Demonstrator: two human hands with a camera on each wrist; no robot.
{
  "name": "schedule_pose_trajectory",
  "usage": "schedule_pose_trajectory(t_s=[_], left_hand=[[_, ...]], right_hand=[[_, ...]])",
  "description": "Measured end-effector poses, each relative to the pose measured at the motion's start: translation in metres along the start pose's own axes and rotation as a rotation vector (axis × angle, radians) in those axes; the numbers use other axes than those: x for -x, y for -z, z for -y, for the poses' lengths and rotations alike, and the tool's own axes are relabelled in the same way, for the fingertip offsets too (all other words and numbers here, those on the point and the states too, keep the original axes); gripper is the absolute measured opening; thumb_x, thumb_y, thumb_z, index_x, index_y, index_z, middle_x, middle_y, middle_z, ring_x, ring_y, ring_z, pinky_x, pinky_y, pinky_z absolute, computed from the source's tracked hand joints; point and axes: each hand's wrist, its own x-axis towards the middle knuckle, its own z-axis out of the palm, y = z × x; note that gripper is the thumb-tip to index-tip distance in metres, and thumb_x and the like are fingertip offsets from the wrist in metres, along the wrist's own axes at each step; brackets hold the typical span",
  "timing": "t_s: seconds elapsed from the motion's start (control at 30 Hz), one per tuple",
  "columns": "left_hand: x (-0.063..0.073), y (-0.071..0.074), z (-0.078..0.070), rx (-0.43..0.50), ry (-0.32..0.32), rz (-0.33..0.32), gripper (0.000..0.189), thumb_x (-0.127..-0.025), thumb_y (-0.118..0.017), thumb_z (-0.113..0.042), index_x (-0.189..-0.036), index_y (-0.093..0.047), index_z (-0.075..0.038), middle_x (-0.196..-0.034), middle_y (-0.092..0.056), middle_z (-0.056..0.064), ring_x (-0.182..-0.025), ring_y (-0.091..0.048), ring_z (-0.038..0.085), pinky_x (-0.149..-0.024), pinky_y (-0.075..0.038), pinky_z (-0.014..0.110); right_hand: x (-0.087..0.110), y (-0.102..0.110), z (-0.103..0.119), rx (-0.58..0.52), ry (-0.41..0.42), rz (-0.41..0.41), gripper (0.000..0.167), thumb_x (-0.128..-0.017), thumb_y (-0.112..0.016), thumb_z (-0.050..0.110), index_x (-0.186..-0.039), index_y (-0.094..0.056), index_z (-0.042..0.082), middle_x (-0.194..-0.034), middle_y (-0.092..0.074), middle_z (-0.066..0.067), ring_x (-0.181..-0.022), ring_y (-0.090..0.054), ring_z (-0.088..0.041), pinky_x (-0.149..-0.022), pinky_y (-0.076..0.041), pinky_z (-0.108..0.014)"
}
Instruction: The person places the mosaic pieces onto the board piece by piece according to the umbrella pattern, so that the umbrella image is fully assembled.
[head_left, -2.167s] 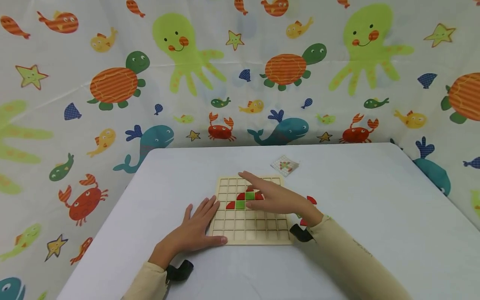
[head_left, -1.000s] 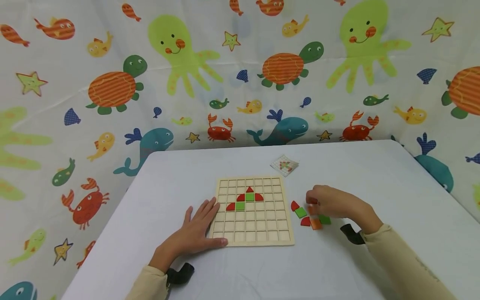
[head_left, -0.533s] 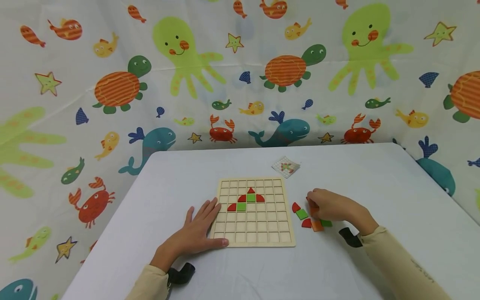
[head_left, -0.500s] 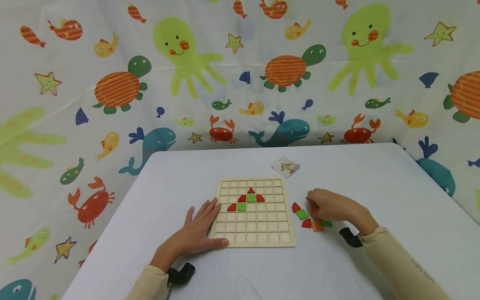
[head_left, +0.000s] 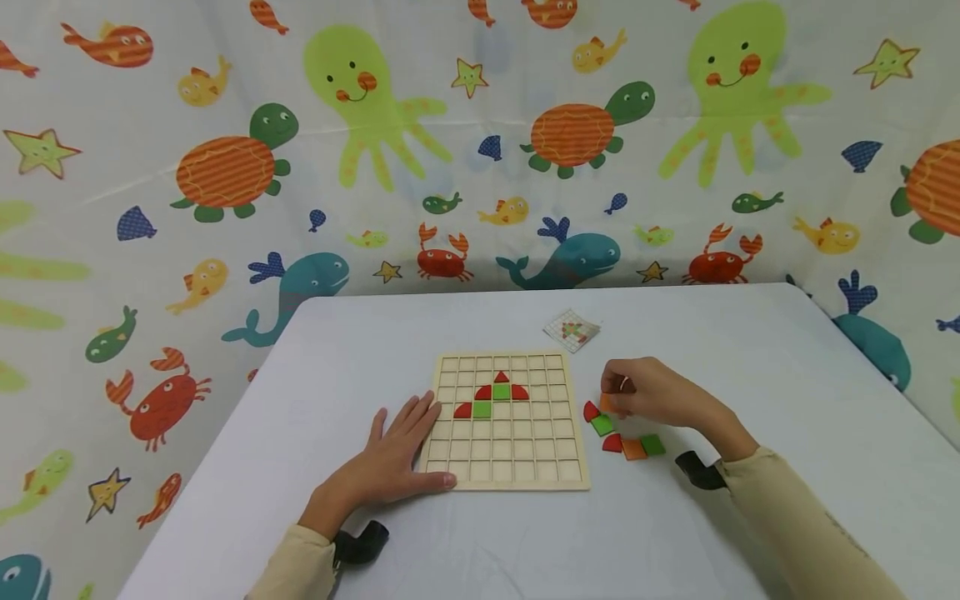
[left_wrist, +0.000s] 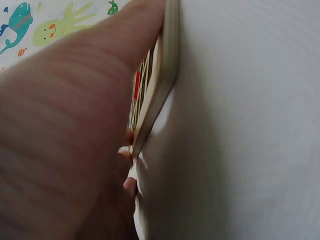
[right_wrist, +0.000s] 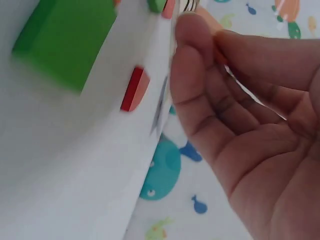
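Observation:
My left hand rests along the left edge of a wooden grid board, fingers spread and thumb on its front corner. In the left wrist view that hand lies along the board's edge. On the board sit a red triangle, red quarter-round tiles and green square tiles. Right of the board, my right hand pinches an orange tile between thumb and fingertips. The right wrist view shows the orange tile mostly hidden by the fingers.
Loose tiles lie right of the board: red quarter-rounds, a green square, an orange square and another green square. A small pattern card lies behind the board. A sea-animal cloth hangs behind the white table.
My right hand has left the board for the loose tiles on the right, taken an orange tile and drawn it slightly up and left. My left hand has stayed on the board.

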Motion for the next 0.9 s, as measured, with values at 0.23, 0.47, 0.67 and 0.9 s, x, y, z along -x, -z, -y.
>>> schedule_pose_trajectory(t_s=[0.23, 0.47, 0.67, 0.9], left_hand=[[-0.001, 0.0, 0.001, -0.007, 0.0, -0.002, 0.118, -0.086, -0.073, -0.074, -0.172, -0.022, -0.013, -0.18, -0.009, 0.008, -0.165, -0.001, 0.034, -0.123, 0.012, 0.068], [-0.001, 0.001, -0.001, 0.008, 0.005, 0.004, 0.117, -0.086, -0.073, -0.073, -0.172, -0.022, -0.012, -0.18, -0.008, 0.008, -0.165, 0.0, 0.033, -0.123, 0.011, 0.068], [0.001, 0.002, -0.002, 0.013, 0.004, 0.001, 0.116, -0.087, -0.074, -0.072, -0.172, -0.022, -0.012, -0.18, -0.008, 0.007, -0.165, 0.0, 0.032, -0.123, 0.011, 0.067], [0.002, 0.003, -0.002, 0.005, 0.004, 0.0, 0.117, -0.087, -0.074, -0.072, -0.172, -0.023, -0.012, -0.18, -0.009, 0.008, -0.165, -0.001, 0.033, -0.123, 0.011, 0.067]], right_hand=[[-0.018, -0.008, 0.022, -0.047, 0.059, -0.023, 0.009, -0.1, -0.069, -0.003, -0.1, -0.068, 0.006, -0.087, -0.068, -0.001, -0.077, -0.066, -0.019, -0.071, -0.058, -0.032], [-0.042, -0.019, 0.04, -0.077, 0.086, 0.015, 0.011, -0.101, -0.068, -0.005, -0.105, -0.068, 0.005, -0.089, -0.067, -0.002, -0.079, -0.066, -0.02, -0.071, -0.061, -0.036], [-0.061, -0.03, 0.051, -0.069, 0.178, 0.035, 0.01, -0.101, -0.069, -0.005, -0.103, -0.069, 0.005, -0.088, -0.068, 0.001, -0.077, -0.067, -0.016, -0.075, -0.059, -0.031], [-0.076, -0.045, 0.063, -0.053, 0.245, 0.029, 0.01, -0.1, -0.07, -0.004, -0.101, -0.071, 0.006, -0.088, -0.07, 0.002, -0.077, -0.066, -0.011, -0.076, -0.059, -0.031]])
